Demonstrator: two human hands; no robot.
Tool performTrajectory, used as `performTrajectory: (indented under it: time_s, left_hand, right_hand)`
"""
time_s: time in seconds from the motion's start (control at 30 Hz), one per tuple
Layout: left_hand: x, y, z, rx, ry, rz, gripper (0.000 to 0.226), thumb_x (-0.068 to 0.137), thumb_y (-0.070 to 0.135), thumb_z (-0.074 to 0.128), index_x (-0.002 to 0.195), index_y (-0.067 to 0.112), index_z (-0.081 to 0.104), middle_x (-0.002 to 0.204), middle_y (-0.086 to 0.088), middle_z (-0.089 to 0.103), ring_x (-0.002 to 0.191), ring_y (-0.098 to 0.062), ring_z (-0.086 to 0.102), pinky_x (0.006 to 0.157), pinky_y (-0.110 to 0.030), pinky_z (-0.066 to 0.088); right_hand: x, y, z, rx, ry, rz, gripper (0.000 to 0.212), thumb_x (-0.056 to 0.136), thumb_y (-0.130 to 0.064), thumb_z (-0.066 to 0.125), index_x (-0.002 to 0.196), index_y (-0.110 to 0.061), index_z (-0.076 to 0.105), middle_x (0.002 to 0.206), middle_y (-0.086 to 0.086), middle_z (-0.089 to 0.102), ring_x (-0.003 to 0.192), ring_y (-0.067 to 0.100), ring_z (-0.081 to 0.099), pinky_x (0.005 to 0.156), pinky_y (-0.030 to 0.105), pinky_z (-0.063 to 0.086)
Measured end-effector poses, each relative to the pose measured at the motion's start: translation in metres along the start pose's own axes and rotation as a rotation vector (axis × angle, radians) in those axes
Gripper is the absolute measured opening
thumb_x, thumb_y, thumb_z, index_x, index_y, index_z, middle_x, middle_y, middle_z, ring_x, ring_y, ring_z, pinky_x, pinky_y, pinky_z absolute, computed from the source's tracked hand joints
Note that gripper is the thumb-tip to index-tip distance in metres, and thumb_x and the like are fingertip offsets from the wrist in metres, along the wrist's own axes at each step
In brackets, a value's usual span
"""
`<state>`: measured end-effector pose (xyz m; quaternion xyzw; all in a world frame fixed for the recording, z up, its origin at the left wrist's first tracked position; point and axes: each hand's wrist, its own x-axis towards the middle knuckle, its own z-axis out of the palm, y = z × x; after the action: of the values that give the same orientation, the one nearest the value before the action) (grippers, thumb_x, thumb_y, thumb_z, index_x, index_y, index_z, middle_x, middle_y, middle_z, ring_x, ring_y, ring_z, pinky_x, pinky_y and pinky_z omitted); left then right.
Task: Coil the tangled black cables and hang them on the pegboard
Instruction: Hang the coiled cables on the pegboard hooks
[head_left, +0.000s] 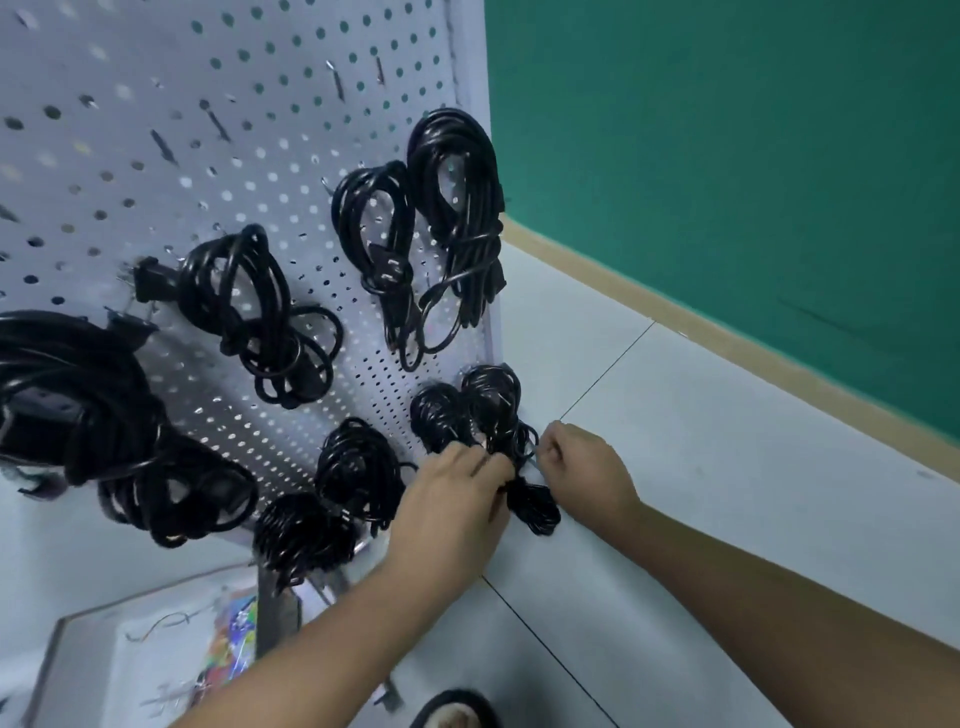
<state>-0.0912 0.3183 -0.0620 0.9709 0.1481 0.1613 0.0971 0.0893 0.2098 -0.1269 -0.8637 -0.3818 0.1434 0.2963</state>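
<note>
- Several coiled black cables (260, 312) are seen hung across the white pegboard (130, 104), from its left edge to its right.
- One small coil (491, 400) is held at the pegboard's lower right corner, with its lower loops hanging below the hands.
- The middle of the small coil is gripped by the left hand (457, 499), with the fingers curled round it.
- The right hand (576, 462) is seen just beside the coil with curled fingers; whether anything is pinched cannot be told.
- A pale tiled floor (727, 441) and a green wall (727, 130) are seen to the right.
</note>
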Motion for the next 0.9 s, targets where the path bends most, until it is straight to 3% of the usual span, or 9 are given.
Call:
performTrajectory:
  time_s: [0.2,0.27,0.37,0.47,0.53,0.6,0.7,0.8,0.9]
  left_hand:
    - [-0.030,-0.018,0.079,-0.313,-0.222,-0.326,0.014,0.089,0.020,0.066,0.102,0.026,0.069,0.092,0.011,0.070,0.086,-0.014,0.066,0.073,-0.035,0.056]
    - [-0.031,-0.023,0.100,-0.474,-0.297,-0.479,0.018,0.090,0.015,0.070,0.105,0.025,0.069,0.094,0.012,0.069,0.086,-0.014,0.067,0.075,-0.029,0.054]
    - [-0.027,-0.029,0.128,-0.686,-0.427,-0.741,0.031,0.094,0.018,0.072,0.121,0.027,0.063,0.114,0.007,0.066,0.096,-0.016,0.065,0.079,-0.026,0.051]
    - [-0.023,-0.033,0.151,-0.814,-0.545,-0.882,0.062,0.098,0.023,0.069,0.151,0.034,0.039,0.142,0.005,0.053,0.120,-0.020,0.061,0.079,-0.026,0.053]
    - [-0.020,-0.036,0.162,-0.823,-0.599,-0.872,0.087,0.100,0.023,0.069,0.166,0.040,0.015,0.147,0.006,0.042,0.132,-0.025,0.057,0.084,-0.027,0.051]
    - [-0.018,-0.041,0.172,-0.802,-0.639,-0.854,0.096,0.100,0.021,0.067,0.169,0.041,0.004,0.148,0.005,0.040,0.139,-0.026,0.053,0.092,-0.030,0.048]
    - [-0.014,-0.048,0.181,-0.824,-0.643,-0.848,0.091,0.098,0.021,0.070,0.166,0.045,0.014,0.148,0.012,0.052,0.137,-0.018,0.054,0.100,-0.032,0.051]
    - [-0.010,-0.045,0.181,-0.782,-0.648,-0.837,0.068,0.096,0.024,0.071,0.147,0.049,0.034,0.119,0.012,0.067,0.114,-0.014,0.066,0.096,-0.030,0.053]
    - [-0.015,-0.039,0.182,-0.780,-0.664,-0.866,0.055,0.093,0.024,0.064,0.140,0.045,0.043,0.111,0.012,0.071,0.107,-0.016,0.070,0.095,-0.035,0.057]
  right_hand:
    - [-0.002,0.032,0.056,-0.126,-0.245,0.032,0.015,0.101,-0.032,0.062,0.101,-0.018,0.058,0.096,0.003,0.057,0.092,0.030,0.062,0.070,0.037,0.046]
    - [0.000,0.041,0.070,-0.163,-0.314,0.043,0.029,0.098,-0.034,0.066,0.120,-0.015,0.059,0.112,0.007,0.062,0.107,0.032,0.064,0.077,0.037,0.047]
    - [0.005,0.054,0.087,-0.237,-0.393,0.042,0.066,0.097,-0.040,0.067,0.152,-0.013,0.044,0.143,0.010,0.057,0.131,0.035,0.054,0.102,0.044,0.048]
    - [0.006,0.063,0.097,-0.229,-0.440,0.083,0.076,0.095,-0.044,0.068,0.157,-0.014,0.037,0.150,0.009,0.054,0.134,0.035,0.053,0.108,0.049,0.046]
    - [0.006,0.068,0.102,-0.257,-0.456,0.102,0.070,0.095,-0.045,0.069,0.151,-0.014,0.040,0.146,0.009,0.054,0.132,0.034,0.054,0.106,0.047,0.045]
    - [0.004,0.073,0.105,-0.299,-0.451,0.094,0.071,0.096,-0.046,0.068,0.153,-0.015,0.038,0.149,0.010,0.051,0.135,0.035,0.051,0.108,0.046,0.043]
    - [0.000,0.075,0.108,-0.299,-0.448,0.101,0.076,0.095,-0.048,0.070,0.155,-0.015,0.038,0.151,0.011,0.048,0.136,0.037,0.050,0.111,0.048,0.043]
    - [-0.006,0.071,0.110,-0.234,-0.456,0.137,0.072,0.093,-0.042,0.071,0.154,-0.016,0.043,0.146,0.011,0.051,0.135,0.036,0.052,0.109,0.046,0.046]
    - [-0.017,0.066,0.112,-0.111,-0.481,0.203,0.060,0.092,-0.033,0.067,0.147,-0.013,0.049,0.135,0.013,0.058,0.125,0.036,0.057,0.100,0.045,0.053]
